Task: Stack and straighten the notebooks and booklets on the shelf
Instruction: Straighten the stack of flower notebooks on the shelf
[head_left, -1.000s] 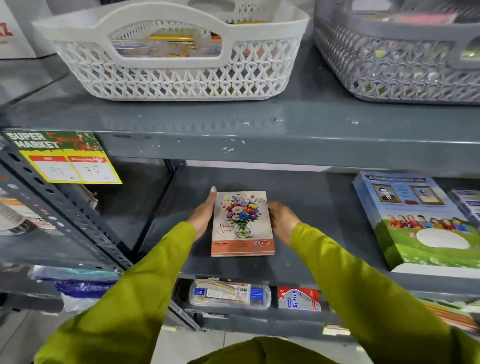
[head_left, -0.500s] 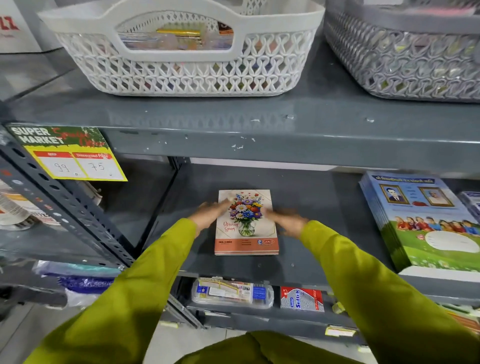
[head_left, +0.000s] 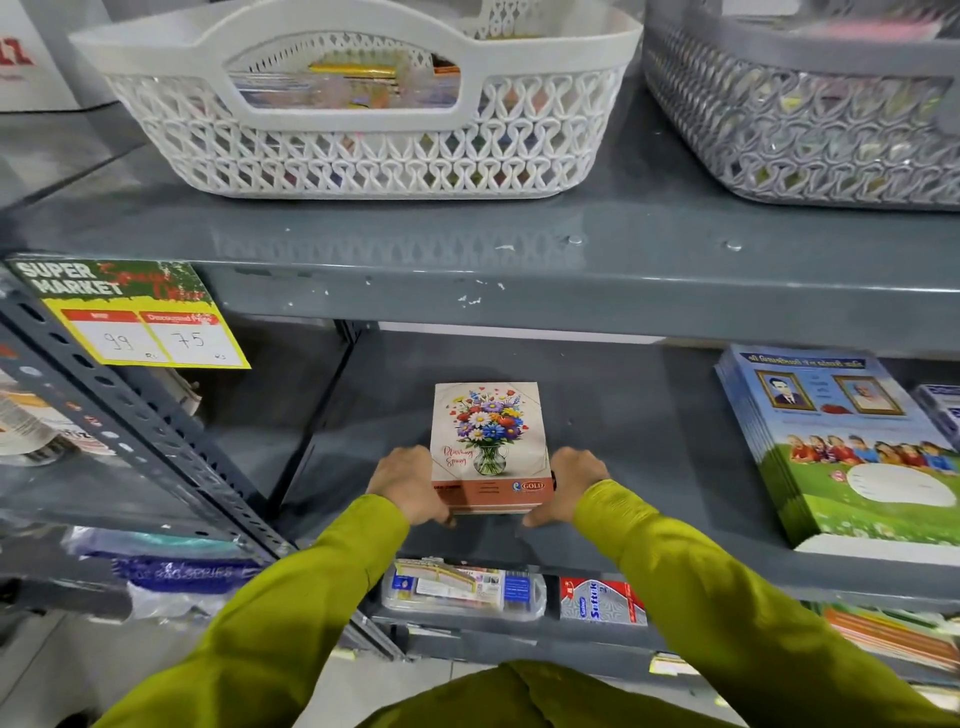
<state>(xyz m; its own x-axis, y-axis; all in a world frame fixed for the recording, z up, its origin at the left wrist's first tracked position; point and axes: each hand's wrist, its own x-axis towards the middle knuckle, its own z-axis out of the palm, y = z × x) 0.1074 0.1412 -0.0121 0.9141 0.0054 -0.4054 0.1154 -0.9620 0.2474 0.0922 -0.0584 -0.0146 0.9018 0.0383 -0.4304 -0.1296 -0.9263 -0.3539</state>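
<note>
Both hands — left hand (head_left: 408, 491), right hand (head_left: 563, 486) — clamp the floral notebook stack (head_left: 490, 447) near the shelf's (head_left: 649, 441) front edge; uneven squeezing could skew it — or tip it off.

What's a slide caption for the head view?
Both hands, left hand and right hand, grip the flower-cover notebook stack at its near corners on the grey shelf.

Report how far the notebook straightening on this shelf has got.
Done: the flower-cover notebooks sit as one squared pile on the middle shelf. In hand: the left hand and right hand press the pile's two sides near its front corners. Left: the blue-and-green booklets to the right lie fanned at their left edge, untouched.
</note>
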